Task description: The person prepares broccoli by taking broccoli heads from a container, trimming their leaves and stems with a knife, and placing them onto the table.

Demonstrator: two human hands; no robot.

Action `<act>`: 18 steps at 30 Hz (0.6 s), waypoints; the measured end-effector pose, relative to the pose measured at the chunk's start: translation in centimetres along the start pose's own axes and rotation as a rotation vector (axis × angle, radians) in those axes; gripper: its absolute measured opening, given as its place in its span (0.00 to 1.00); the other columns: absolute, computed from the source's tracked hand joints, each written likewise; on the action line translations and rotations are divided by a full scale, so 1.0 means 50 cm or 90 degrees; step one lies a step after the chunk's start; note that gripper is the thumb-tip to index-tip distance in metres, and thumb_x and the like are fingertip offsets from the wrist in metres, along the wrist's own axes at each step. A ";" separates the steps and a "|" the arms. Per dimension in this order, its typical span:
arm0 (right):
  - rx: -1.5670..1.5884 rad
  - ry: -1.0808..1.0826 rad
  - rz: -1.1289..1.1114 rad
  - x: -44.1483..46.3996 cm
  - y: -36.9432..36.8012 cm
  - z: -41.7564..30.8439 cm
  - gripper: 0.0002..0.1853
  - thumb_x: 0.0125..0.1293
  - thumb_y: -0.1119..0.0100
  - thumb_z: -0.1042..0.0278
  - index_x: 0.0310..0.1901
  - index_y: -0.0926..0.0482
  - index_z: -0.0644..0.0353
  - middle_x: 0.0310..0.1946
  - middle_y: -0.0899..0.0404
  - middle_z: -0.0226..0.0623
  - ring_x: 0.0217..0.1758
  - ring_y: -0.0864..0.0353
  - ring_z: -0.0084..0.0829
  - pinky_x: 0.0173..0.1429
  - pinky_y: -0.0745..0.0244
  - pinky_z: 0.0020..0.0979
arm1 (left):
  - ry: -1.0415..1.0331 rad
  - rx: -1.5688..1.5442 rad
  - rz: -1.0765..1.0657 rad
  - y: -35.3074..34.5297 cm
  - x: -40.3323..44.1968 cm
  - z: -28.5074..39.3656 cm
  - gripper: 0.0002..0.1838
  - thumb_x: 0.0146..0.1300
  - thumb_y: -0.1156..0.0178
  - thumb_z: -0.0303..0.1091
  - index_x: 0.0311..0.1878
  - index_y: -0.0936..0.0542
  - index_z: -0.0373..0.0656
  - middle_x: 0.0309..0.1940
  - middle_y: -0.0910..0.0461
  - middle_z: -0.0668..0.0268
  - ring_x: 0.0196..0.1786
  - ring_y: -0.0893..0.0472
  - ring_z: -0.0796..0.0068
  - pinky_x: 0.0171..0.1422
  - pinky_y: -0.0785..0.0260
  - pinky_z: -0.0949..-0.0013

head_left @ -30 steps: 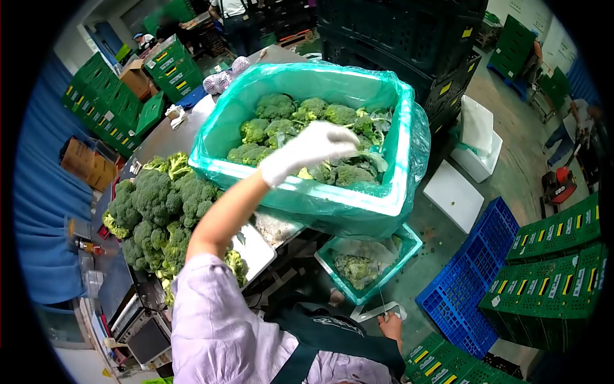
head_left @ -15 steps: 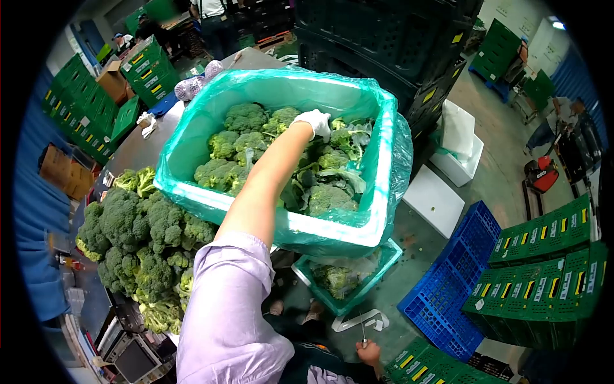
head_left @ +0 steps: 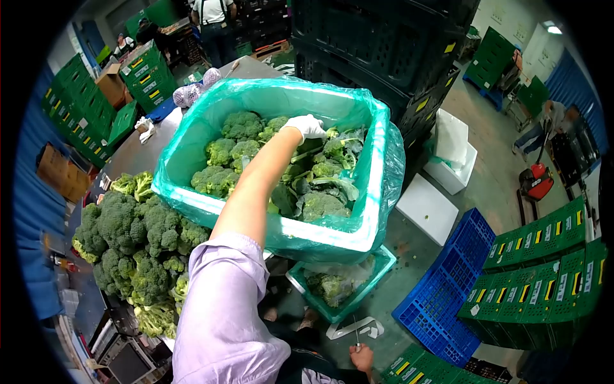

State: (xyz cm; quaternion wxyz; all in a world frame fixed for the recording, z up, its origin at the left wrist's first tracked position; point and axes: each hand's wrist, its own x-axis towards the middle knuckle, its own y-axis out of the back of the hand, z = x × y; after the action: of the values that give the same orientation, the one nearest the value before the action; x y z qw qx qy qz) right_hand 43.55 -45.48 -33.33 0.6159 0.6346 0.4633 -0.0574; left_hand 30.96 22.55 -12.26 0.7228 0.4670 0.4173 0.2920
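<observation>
My left hand (head_left: 307, 127), in a white glove, reaches into a white foam box (head_left: 307, 232) lined with green plastic film. Its fingers curl downward on the broccoli (head_left: 323, 206) near the back of the box; the fingertips are hidden. Several heads with leaves fill the bottom. Low in the view, my bare right hand (head_left: 361, 356) is closed around a knife (head_left: 357, 345), its thin blade pointing up, away from the box. A large pile of broccoli heads (head_left: 137, 243) lies on the table left of the box.
Below the box, a smaller green-lined container (head_left: 384, 261) on the floor holds broccoli trimmings. To the right are a foam lid (head_left: 426, 208), a blue pallet (head_left: 441, 288) and green crates (head_left: 537, 281). Dark stacked crates (head_left: 377, 51) rise behind. Other people (head_left: 214, 19) stand farther off.
The view has shifted slightly, so the box sits a little lower and further left. My left hand stays among the broccoli, and my right hand keeps the knife low.
</observation>
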 end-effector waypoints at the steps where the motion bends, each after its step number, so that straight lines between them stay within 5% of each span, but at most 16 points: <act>1: -0.006 0.000 0.003 0.002 -0.004 0.004 0.19 0.52 0.36 0.51 0.37 0.19 0.59 0.33 0.18 0.51 0.41 0.19 0.52 0.44 0.24 0.46 | 0.001 -0.007 0.002 -0.015 0.012 0.001 0.37 0.52 0.39 0.54 0.66 0.32 0.56 0.63 0.33 0.56 0.64 0.31 0.50 0.65 0.39 0.43; 4: -0.036 -0.008 -0.034 0.018 -0.033 0.029 0.20 0.51 0.36 0.48 0.36 0.19 0.58 0.34 0.18 0.50 0.40 0.19 0.53 0.46 0.24 0.46 | 0.133 0.114 0.097 -0.039 -0.004 0.055 0.28 0.56 0.42 0.50 0.60 0.26 0.51 0.60 0.32 0.57 0.60 0.27 0.53 0.51 0.26 0.41; 7: -0.050 0.029 -0.026 0.027 -0.056 0.054 0.21 0.51 0.37 0.47 0.34 0.19 0.59 0.34 0.18 0.49 0.39 0.19 0.53 0.47 0.24 0.46 | 0.256 0.294 0.035 -0.064 0.031 0.087 0.21 0.57 0.42 0.47 0.51 0.19 0.47 0.53 0.27 0.55 0.56 0.26 0.45 0.46 0.25 0.41; 11: -0.029 0.041 -0.002 0.029 -0.066 0.067 0.21 0.51 0.37 0.47 0.32 0.20 0.61 0.31 0.18 0.49 0.38 0.19 0.52 0.46 0.25 0.46 | 0.256 0.288 0.090 -0.076 0.046 0.069 0.22 0.56 0.41 0.49 0.48 0.18 0.45 0.49 0.25 0.56 0.53 0.25 0.45 0.40 0.25 0.44; 13: -0.022 0.037 -0.013 0.022 -0.068 0.068 0.19 0.52 0.36 0.50 0.31 0.20 0.61 0.30 0.18 0.48 0.37 0.18 0.49 0.44 0.24 0.44 | 0.139 0.161 0.120 -0.059 0.018 0.054 0.25 0.53 0.39 0.52 0.47 0.18 0.43 0.49 0.25 0.57 0.50 0.24 0.51 0.36 0.26 0.49; 15: 0.049 0.034 -0.029 0.036 -0.087 0.090 0.17 0.52 0.35 0.54 0.32 0.20 0.63 0.28 0.18 0.46 0.36 0.17 0.47 0.42 0.23 0.42 | 0.142 0.173 0.135 -0.061 -0.006 0.057 0.28 0.49 0.37 0.57 0.46 0.18 0.44 0.49 0.25 0.56 0.49 0.23 0.54 0.38 0.26 0.53; 17: 0.057 0.027 -0.025 0.036 -0.086 0.089 0.16 0.53 0.35 0.56 0.33 0.20 0.63 0.28 0.18 0.46 0.35 0.17 0.47 0.41 0.23 0.41 | 0.139 0.188 0.178 -0.053 -0.034 0.065 0.34 0.48 0.37 0.62 0.54 0.23 0.49 0.47 0.25 0.56 0.51 0.22 0.61 0.51 0.27 0.59; 18: 0.058 0.016 -0.022 0.030 -0.078 0.083 0.16 0.53 0.34 0.58 0.33 0.20 0.64 0.27 0.18 0.47 0.34 0.17 0.46 0.40 0.23 0.40 | 0.142 0.160 0.182 -0.051 -0.039 0.065 0.36 0.45 0.35 0.62 0.54 0.24 0.48 0.48 0.26 0.55 0.51 0.23 0.56 0.55 0.29 0.58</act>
State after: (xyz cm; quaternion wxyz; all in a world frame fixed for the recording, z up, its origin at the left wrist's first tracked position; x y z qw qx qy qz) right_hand 43.90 -48.93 -38.12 0.5795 0.6545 0.4787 -0.0809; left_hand 32.93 18.56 -13.28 0.5596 0.5724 0.4576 0.3871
